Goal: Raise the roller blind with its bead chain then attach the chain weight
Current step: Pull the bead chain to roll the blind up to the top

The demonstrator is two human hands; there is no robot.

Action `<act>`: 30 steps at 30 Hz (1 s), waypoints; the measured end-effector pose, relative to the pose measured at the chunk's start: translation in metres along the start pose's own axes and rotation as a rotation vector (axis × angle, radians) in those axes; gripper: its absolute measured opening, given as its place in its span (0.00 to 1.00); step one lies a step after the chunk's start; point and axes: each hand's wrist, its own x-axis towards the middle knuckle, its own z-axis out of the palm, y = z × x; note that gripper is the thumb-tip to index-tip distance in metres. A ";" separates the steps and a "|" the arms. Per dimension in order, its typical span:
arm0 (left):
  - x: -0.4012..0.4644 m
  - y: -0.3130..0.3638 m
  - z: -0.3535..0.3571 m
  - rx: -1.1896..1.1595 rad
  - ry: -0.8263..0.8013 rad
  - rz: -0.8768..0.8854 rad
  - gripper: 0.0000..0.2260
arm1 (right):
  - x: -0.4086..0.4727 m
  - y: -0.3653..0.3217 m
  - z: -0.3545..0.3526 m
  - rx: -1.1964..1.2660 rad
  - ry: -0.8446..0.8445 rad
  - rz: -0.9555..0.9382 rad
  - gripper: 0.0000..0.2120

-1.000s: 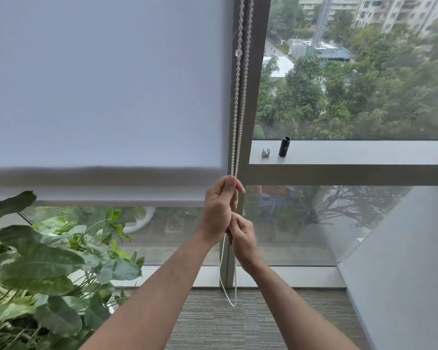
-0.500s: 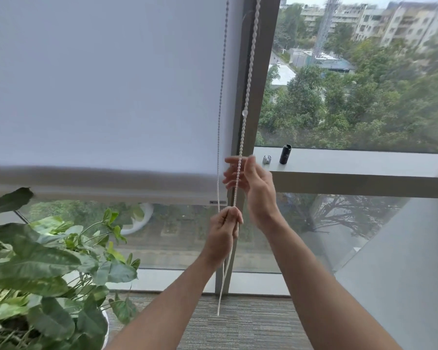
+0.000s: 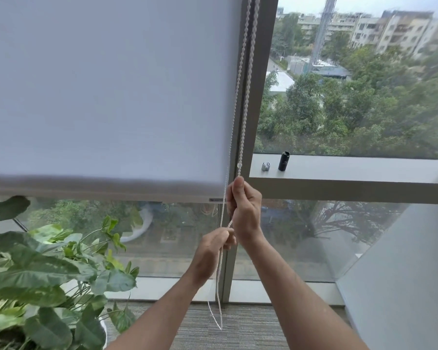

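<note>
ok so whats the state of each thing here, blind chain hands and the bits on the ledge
roller blind: partly raised, bottom bar across mid-window
bead chain: held by both hands, its loop hanging free near the floor
right hand: fisted on the chain, upper grip
left hand: pinching the chain, lower grip
black cylinder: upright on the ledge, untouched
small grey piece: on the ledge beside the cylinder, untouched

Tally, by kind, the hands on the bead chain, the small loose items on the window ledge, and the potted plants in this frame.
Hands gripping the bead chain: 2, left hand and right hand
Small items on the window ledge: 2, black cylinder and small grey clip-like piece
Potted plants: 1, leafy plant
Total: 5
</note>
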 end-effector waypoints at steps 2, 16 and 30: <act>0.007 0.013 -0.004 -0.113 0.110 -0.033 0.17 | -0.008 0.010 -0.002 0.002 -0.001 0.031 0.22; 0.053 0.170 0.025 -0.386 0.125 0.415 0.13 | -0.026 0.033 -0.016 0.009 -0.093 0.208 0.22; 0.043 0.134 0.026 -0.312 0.142 0.349 0.13 | 0.073 -0.119 0.010 0.027 -0.184 -0.090 0.22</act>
